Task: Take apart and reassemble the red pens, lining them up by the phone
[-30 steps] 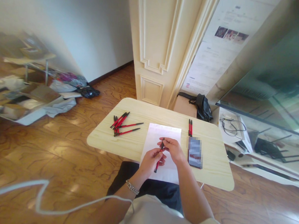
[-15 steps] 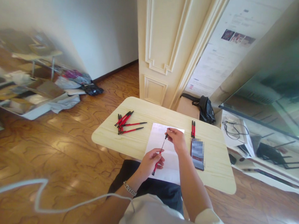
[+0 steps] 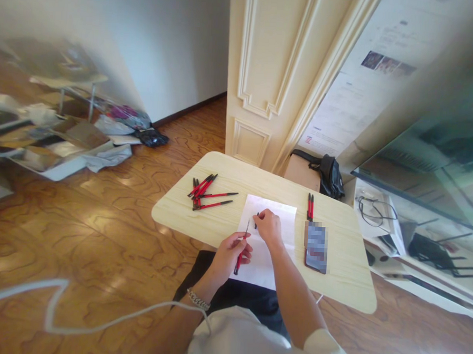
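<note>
My left hand (image 3: 229, 250) is closed around a red pen barrel (image 3: 238, 261), its thin refill sticking up out of the top. My right hand (image 3: 268, 226) pinches a small black pen tip piece (image 3: 257, 216) just apart from the refill's end. Both hands hover over a white sheet of paper (image 3: 272, 216) on a small light wooden table (image 3: 226, 224). A pile of several red and black pens (image 3: 207, 194) lies at the table's left. Two more pens (image 3: 310, 206) lie side by side to the right of the paper.
A phone (image 3: 316, 246) lies on the table below the two pens. A black bag (image 3: 328, 174) sits on a box behind the table. Clutter lies on the wooden floor at left. A glass cabinet stands at right. A white cable crosses my lap.
My right hand has pulled the black tip off the pen, leaving the refill bare, and shifted slightly left. The view has drifted, so the table sits further right.
</note>
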Available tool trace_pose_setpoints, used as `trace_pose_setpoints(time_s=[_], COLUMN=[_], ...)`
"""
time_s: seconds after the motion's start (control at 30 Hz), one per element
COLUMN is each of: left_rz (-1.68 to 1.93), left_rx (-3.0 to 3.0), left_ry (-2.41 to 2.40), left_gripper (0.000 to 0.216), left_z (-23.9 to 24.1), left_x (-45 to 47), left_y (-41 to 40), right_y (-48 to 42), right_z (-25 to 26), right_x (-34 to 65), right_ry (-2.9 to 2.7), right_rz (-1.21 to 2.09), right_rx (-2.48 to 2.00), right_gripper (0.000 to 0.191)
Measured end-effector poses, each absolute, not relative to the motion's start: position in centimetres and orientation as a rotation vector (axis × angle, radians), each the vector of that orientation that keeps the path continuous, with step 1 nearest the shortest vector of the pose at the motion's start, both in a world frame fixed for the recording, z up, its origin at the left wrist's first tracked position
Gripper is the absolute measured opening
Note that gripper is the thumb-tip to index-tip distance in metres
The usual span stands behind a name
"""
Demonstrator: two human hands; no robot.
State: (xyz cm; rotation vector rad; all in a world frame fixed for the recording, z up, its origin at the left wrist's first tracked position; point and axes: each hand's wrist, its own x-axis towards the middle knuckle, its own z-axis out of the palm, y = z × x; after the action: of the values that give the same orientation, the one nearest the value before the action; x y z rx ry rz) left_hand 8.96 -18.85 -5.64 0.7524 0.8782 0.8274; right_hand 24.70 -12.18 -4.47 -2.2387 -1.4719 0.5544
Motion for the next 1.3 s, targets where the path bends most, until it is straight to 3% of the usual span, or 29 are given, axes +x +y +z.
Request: trace_pose_setpoints(time_s=[0.4, 0.5, 0.7, 1.3], left_rz=[0.841, 0.831, 0.778, 0.738], left_rx=[0.716, 0.735, 0.822, 0.812], left_ry=[0.851, 0.841, 0.818, 0.879], left_gripper=[0.043, 0.043, 0.043, 0.045], left_z=[-5.6, -5.6, -5.6, -5.6], left_x=[9.6, 10.1, 11.5, 11.3], left_y=[-18.7, -18.7, -18.9, -19.6], right_y=[-13.2, -14.7, -16.9, -14.2], right_z=[-3.7, -3.2, -2.9, -4.3], right_x=[25.0, 25.5, 26.0, 26.6], right_ry=[-1.449, -1.395, -1.33, -1.622], right_rz=[0.546, 0.697, 0.924, 0.488], right_rx=[-2.092, -1.905, -1.733, -2.398], right_gripper=[0.032, 0.038, 0.03, 0.03])
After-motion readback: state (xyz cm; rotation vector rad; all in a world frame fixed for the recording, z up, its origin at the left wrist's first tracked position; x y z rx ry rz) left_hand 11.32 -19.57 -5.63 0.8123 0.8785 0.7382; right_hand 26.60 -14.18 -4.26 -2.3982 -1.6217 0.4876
